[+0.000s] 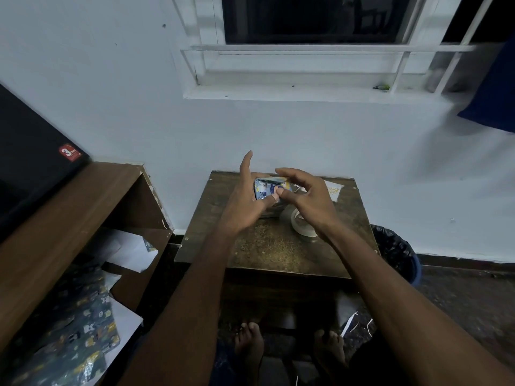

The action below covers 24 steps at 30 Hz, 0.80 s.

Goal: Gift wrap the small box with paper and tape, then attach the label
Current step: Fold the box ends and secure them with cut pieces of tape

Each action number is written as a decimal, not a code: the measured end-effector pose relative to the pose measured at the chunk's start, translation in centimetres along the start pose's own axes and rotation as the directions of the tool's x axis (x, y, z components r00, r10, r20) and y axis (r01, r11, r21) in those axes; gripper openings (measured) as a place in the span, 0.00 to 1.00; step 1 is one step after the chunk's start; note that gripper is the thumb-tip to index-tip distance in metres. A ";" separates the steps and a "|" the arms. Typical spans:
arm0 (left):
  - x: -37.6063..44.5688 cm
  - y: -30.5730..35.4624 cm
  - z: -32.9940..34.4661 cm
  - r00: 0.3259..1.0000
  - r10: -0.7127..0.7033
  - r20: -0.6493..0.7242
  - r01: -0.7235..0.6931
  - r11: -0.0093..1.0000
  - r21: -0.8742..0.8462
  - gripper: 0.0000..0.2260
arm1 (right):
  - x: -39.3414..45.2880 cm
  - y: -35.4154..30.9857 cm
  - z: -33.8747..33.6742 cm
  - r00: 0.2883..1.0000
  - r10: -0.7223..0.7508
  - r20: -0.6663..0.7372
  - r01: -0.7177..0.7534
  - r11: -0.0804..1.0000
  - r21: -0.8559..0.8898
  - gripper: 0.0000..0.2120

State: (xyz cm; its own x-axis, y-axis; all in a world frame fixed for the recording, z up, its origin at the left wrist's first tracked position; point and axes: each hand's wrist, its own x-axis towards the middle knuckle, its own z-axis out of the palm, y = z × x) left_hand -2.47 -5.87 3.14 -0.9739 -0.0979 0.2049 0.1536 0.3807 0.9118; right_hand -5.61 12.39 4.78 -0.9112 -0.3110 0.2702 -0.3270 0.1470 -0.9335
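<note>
A black-lined bin stands beside the wooden table.

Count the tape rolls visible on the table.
1. A clear tape roll lies on the small wooden table, under the right hand and just nearer the camera than the wrapped box. Others could be hidden behind the hands.
</note>
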 end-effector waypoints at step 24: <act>0.0 0.4 0.3 0.996 0.015 -0.089 -0.012 0.999 0.043 0.44 | 0.7 0.7 1.3 0.991 -0.021 -0.130 0.008 0.995 -0.100 0.03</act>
State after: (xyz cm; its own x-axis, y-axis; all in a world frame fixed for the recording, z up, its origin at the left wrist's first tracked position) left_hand -2.44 -5.40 3.38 -0.9527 -0.1730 0.2497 0.1577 0.4209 0.8933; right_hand -6.13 11.08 3.97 -0.9289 -0.1895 0.3183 -0.3579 0.2380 -0.9029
